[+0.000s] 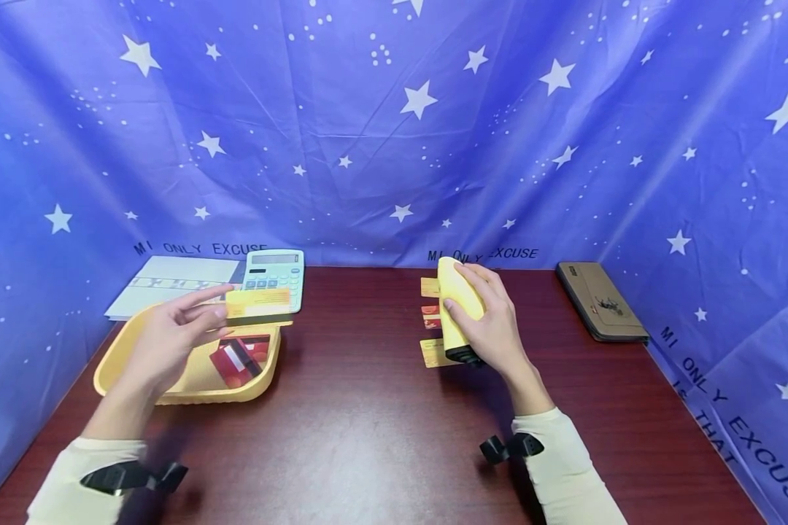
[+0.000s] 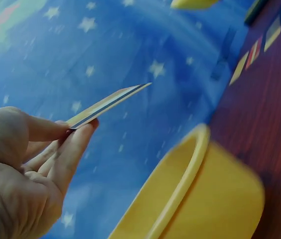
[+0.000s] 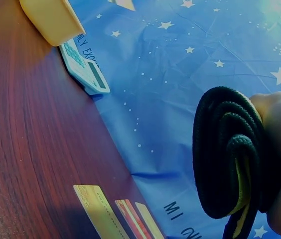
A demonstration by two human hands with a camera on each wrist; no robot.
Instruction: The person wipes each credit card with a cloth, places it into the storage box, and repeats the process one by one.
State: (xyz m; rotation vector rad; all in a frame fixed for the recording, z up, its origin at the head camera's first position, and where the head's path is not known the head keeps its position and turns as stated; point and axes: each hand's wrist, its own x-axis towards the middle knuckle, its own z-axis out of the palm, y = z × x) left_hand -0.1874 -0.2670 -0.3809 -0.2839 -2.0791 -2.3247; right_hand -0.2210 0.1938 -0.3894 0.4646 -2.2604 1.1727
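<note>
My left hand (image 1: 164, 346) pinches a yellow bank card (image 1: 259, 300) with a dark stripe above a yellow basket (image 1: 277, 368). Seen from the left wrist, the card (image 2: 108, 105) is nearly edge-on between thumb and fingertips. On the right, my right hand (image 1: 499, 324) grips a folded or rolled yellow cloth (image 1: 466, 297) with a black edge; its coiled dark end (image 3: 222, 149) fills the right wrist view. Left of the cloth lie a yellow card (image 1: 435, 354), a red card (image 1: 431, 317) and another yellow card (image 1: 430, 287) on the table. Red cards (image 1: 236, 361) lie in the basket.
Behind the basket stand a light blue calculator (image 1: 276, 273) and a white booklet or sheet (image 1: 184, 281). A brown wallet (image 1: 600, 302) lies at the right edge of the dark wood table (image 1: 368, 423). Blue star-printed curtain (image 1: 368, 131) encloses the back and sides.
</note>
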